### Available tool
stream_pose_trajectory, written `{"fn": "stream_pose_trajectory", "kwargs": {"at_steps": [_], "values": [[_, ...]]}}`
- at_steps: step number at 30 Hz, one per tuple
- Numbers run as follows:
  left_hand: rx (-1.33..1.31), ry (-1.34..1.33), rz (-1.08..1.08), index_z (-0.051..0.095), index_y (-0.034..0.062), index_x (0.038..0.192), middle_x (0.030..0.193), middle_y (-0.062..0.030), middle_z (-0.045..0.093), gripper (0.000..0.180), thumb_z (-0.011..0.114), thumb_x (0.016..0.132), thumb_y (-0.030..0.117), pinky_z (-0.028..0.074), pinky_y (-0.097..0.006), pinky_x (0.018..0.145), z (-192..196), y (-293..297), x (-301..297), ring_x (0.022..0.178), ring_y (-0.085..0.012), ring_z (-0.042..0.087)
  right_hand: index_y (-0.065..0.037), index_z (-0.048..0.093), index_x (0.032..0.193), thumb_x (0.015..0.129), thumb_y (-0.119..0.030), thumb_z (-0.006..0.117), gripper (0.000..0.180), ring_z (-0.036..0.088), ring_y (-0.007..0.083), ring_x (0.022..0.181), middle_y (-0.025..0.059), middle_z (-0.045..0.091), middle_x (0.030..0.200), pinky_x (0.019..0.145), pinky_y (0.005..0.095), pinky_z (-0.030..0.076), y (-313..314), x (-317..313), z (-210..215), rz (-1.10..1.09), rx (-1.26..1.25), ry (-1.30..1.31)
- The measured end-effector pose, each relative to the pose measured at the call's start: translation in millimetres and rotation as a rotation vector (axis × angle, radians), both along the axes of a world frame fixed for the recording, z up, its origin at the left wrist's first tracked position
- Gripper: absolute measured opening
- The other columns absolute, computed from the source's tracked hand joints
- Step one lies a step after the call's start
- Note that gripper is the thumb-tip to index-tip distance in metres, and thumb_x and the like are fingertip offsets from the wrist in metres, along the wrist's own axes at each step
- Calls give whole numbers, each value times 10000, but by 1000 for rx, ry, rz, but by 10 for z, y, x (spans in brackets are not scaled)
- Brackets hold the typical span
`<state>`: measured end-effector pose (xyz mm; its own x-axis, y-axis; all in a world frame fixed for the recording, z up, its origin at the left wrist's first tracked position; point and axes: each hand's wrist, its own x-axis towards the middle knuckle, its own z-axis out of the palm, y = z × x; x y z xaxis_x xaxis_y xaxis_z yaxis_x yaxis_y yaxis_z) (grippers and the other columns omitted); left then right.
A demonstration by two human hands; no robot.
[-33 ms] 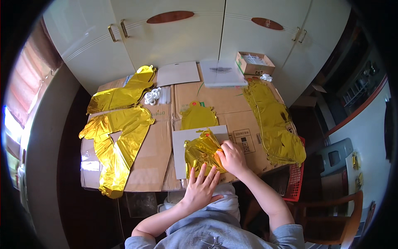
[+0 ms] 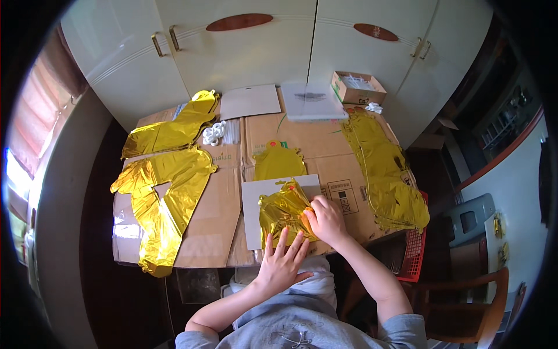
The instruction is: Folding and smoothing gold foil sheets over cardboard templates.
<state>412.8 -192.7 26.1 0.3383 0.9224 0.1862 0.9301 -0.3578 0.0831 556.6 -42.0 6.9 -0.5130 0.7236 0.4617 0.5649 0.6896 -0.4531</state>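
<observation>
A crumpled gold foil balloon (image 2: 280,210) lies folded on a pale grey card (image 2: 252,218) at the table's near edge. My left hand (image 2: 280,263) rests flat at the balloon's lower edge, fingers spread and fingertips on the foil. At the balloon's right side, my right hand (image 2: 329,224) has its fingers closed on the foil, where an orange-tinted patch shows. Just beyond the card, another flat piece of gold foil (image 2: 280,163) lies partly under the card's far edge.
Cardboard (image 2: 200,232) covers the table. Large gold foil balloons spread over the left (image 2: 174,192) and right (image 2: 383,174) sides. White tape rolls (image 2: 214,134) sit beside clear sticks (image 2: 231,132). Farther back are a grey board (image 2: 250,102), a white pack (image 2: 314,103) and an open carton (image 2: 357,90).
</observation>
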Motion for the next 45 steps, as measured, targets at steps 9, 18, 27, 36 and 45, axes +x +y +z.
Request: {"fn": "stream_pose_trajectory", "kwargs": {"at_steps": [9,18,27,36,45], "values": [[-72,47,63,391,310,1462,1534,-51,331,862,561,739,747,147,-776,1014,22,14,-33,1365,-525,241,-4,525,1035,871,-190,661,282,618,361,901,169,570,1107,783,432,510,74,45,-29,24,-109,92],[-109,81,67,347,322,1485,1537,-74,321,958,587,681,785,152,-788,1001,47,25,-27,1353,-557,226,-60,169,1516,716,-548,769,1113,253,404,1422,245,130,1571,1147,487,256,181,335,248,318,-298,-194],[-103,69,70,374,271,1474,1519,-137,336,962,598,684,771,156,-788,1002,20,10,-13,1349,-567,223,-120,200,1528,652,-632,725,1142,345,344,1385,152,267,1554,1089,488,325,374,362,167,283,-165,-309],[-139,76,-145,416,135,1439,1473,-156,405,913,516,771,750,188,-516,1163,103,265,-24,1417,-300,312,-134,239,1518,637,-571,775,1120,339,383,1365,180,294,1484,1104,486,334,600,236,91,380,-112,-190],[-164,44,-111,308,264,1508,1562,-15,295,933,403,772,829,93,-742,1066,93,299,-127,1453,-360,203,-72,274,1485,555,-597,815,1197,383,415,1297,205,324,1433,1076,488,360,647,162,141,267,-125,-316]]}}
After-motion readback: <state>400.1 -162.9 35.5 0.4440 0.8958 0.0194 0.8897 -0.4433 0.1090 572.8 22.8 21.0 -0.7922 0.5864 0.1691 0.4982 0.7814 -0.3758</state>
